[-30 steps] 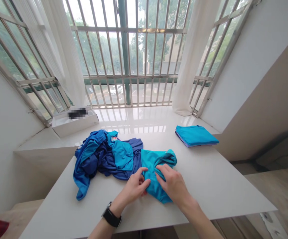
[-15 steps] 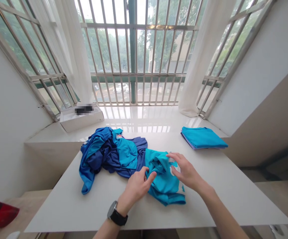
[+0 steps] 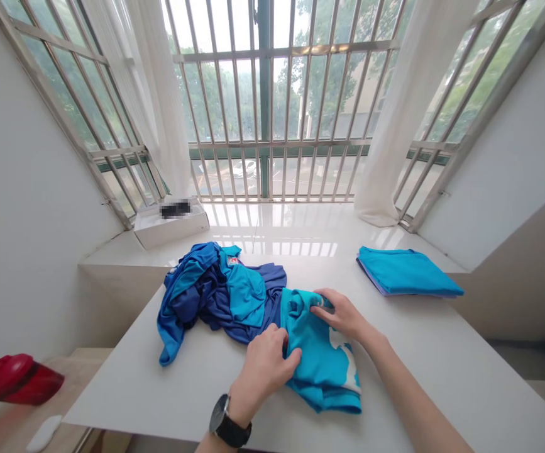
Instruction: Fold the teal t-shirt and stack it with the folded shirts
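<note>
A turquoise shirt with a white print lies bunched on the table, its hem toward me. My left hand, with a black watch on the wrist, pinches its left edge. My right hand grips the upper right part, thumb and fingers closed on the cloth. Just left of it is a crumpled pile of dark blue and turquoise clothes, which touches the shirt. A neat folded stack of clothes, turquoise on top, rests at the back right, apart from both hands.
The white table meets a windowsill behind it. On the sill stands a white box with a blurred dark item. Curtains hang by the barred window. A red object lies at the lower left.
My right hand has closed on the cloth, and my left hand has taken its left edge. The shirt is flatter, showing more white print. The view has shifted slightly.
</note>
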Available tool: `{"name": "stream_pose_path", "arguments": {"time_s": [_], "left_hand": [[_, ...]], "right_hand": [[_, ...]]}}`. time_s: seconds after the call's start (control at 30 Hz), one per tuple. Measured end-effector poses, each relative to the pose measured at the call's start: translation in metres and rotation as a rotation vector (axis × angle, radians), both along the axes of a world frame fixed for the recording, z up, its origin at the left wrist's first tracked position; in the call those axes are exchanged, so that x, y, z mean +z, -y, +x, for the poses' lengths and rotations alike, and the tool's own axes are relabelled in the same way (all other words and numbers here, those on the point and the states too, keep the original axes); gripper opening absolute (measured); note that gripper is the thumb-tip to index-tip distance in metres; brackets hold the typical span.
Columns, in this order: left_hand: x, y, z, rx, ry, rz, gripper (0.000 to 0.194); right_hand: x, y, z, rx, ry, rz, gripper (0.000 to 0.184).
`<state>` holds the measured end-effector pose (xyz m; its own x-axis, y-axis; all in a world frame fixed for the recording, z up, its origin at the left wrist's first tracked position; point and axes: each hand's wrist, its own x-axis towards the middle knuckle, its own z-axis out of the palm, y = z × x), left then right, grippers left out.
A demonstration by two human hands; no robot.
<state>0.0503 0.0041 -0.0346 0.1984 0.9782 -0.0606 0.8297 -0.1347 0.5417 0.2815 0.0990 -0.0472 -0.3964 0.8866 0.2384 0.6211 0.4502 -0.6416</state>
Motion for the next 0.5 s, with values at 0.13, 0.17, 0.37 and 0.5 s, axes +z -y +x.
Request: {"name": "stream_pose_path", "arguments": {"time_s": [0.13,0.17,0.37,0.5], "left_hand": [[0.008,0.005,0.0,-0.003,0.33,-0.011,0.025],[0.009,0.006,-0.001,0.002,0.417,-0.056,0.027],[0.001,0.013,-0.013,0.059,0.76,-0.374,0.036],[-0.015,0.016,-0.025,0.082,0.658,-0.302,0.036]], "right_hand": [[-0.004,-0.01,0.0,-0.059,0.013,-0.003,0.038],[-0.005,-0.012,-0.001,-0.06,0.012,-0.015,0.041],[-0.009,-0.012,-0.011,-0.091,0.079,-0.12,0.039],[-0.007,-0.005,-0.014,-0.115,0.13,-0.164,0.04]]}}
